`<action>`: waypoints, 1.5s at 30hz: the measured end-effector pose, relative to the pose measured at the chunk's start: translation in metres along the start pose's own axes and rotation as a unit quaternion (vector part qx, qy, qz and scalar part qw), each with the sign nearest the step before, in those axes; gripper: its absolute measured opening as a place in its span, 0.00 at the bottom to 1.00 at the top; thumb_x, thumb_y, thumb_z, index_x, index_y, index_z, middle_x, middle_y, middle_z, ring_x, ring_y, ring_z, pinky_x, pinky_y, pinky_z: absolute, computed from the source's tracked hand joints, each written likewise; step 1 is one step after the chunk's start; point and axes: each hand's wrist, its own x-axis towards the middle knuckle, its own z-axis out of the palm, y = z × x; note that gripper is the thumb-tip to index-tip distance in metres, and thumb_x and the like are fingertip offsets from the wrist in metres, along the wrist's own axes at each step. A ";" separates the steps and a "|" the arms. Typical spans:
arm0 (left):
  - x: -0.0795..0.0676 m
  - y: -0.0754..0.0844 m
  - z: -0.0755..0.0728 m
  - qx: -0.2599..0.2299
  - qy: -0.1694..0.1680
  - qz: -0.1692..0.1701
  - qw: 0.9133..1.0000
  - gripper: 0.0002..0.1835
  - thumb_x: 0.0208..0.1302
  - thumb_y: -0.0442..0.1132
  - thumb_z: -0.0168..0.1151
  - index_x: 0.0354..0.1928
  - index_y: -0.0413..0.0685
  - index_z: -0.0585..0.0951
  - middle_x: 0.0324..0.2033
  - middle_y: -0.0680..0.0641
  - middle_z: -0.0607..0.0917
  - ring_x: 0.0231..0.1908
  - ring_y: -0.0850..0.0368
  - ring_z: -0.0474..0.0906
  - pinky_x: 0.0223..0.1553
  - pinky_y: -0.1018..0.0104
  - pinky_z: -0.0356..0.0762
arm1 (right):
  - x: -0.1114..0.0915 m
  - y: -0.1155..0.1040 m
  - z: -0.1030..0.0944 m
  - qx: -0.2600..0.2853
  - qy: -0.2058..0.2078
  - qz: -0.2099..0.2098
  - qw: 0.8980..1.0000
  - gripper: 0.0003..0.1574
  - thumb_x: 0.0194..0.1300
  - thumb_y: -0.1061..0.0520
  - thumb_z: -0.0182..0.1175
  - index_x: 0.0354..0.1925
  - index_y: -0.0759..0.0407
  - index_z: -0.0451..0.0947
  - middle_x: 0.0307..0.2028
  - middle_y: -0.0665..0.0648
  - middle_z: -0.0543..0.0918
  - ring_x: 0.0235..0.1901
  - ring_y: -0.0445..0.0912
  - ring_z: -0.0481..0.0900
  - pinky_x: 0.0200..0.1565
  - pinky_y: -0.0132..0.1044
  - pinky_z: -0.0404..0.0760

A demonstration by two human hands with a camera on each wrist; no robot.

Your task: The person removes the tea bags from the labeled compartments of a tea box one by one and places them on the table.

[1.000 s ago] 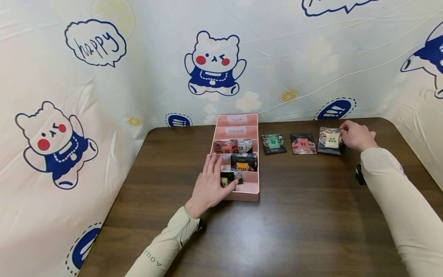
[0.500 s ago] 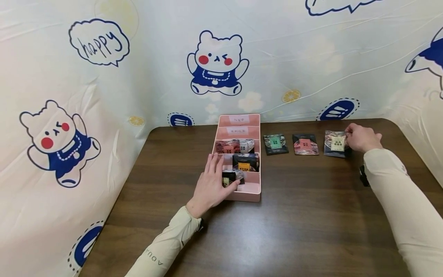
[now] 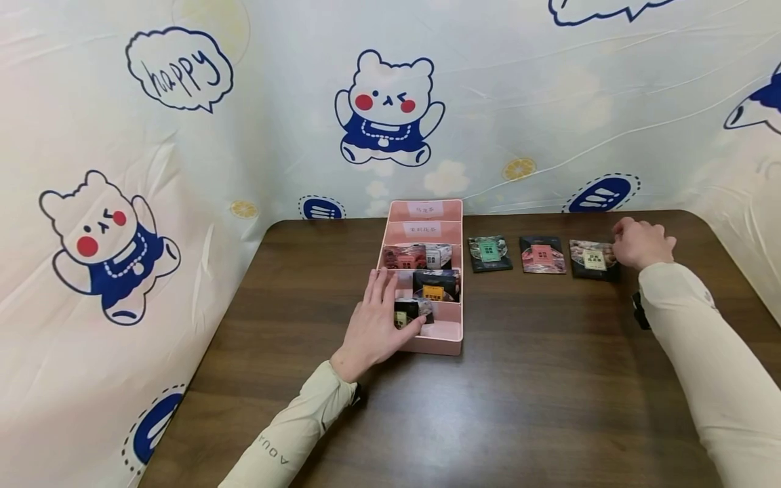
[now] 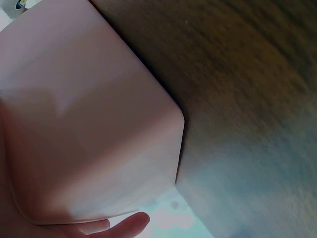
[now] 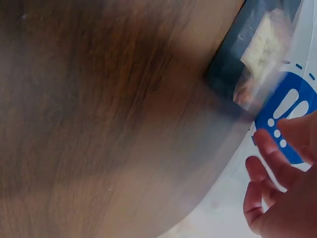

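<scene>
In the head view my left hand (image 3: 377,331) rests over the left rim of a pink compartment box (image 3: 444,347), fingers straight, thumb reaching across the front compartment. A black packet with a yellow-green label (image 3: 407,316) lies under that thumb. My right hand (image 3: 643,244) is at the right edge of a dark packet with a pale yellow label (image 3: 594,260), which lies on the table. In the right wrist view, a gap shows between the loosely bent fingers (image 5: 272,153) and the packet (image 5: 257,59). The left wrist view shows the box's pink outer wall (image 4: 99,119) close up.
A green-label packet (image 3: 490,253) and a red-label packet (image 3: 542,255) lie in a row right of the box. Inside it are a packet with an orange label (image 3: 434,287) and red and white packets (image 3: 404,257) behind. A patterned cloth (image 3: 274,122) hangs behind the wooden table (image 3: 518,407).
My right hand has moved the pale-yellow-label packet rightward, away from the red-label one, and let go; it now lies flatter. My left hand stays on the box. The head view has shifted slightly.
</scene>
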 end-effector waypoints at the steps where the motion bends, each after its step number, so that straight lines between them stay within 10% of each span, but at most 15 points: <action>1: 0.000 0.000 0.000 -0.001 0.000 0.000 1.000 0.51 0.57 0.74 0.49 0.73 0.47 0.57 0.74 0.39 0.54 0.76 0.45 0.43 0.52 0.43 0.77 | 0.000 0.000 0.000 0.000 0.000 0.001 1.000 0.24 0.68 0.58 0.40 0.57 0.72 0.62 0.52 0.80 0.64 0.52 0.76 0.53 0.49 0.71 0.52; 14: 0.000 0.000 0.000 0.000 0.004 0.004 1.000 0.51 0.57 0.73 0.50 0.73 0.46 0.58 0.74 0.39 0.55 0.76 0.44 0.43 0.53 0.43 0.76 | 0.005 -0.051 0.003 0.037 0.033 -0.068 0.996 0.26 0.74 0.51 0.40 0.57 0.70 0.67 0.53 0.76 0.71 0.54 0.74 0.59 0.50 0.69 0.54; 27: -0.001 0.000 -0.001 0.001 0.005 0.004 1.000 0.51 0.57 0.74 0.50 0.72 0.45 0.59 0.74 0.38 0.55 0.75 0.43 0.45 0.51 0.43 0.77 | -0.002 -0.144 0.016 0.136 0.056 -0.205 0.968 0.19 0.72 0.57 0.50 0.53 0.70 0.73 0.46 0.71 0.79 0.44 0.61 0.77 0.49 0.56 0.73; 45: -0.001 0.000 -0.001 -0.001 0.007 0.003 1.000 0.51 0.56 0.74 0.51 0.73 0.45 0.59 0.74 0.39 0.54 0.76 0.43 0.45 0.51 0.42 0.77 | -0.022 -0.229 0.061 0.069 0.027 -0.286 0.955 0.14 0.69 0.57 0.56 0.48 0.62 0.79 0.44 0.61 0.81 0.48 0.56 0.71 0.51 0.54 0.68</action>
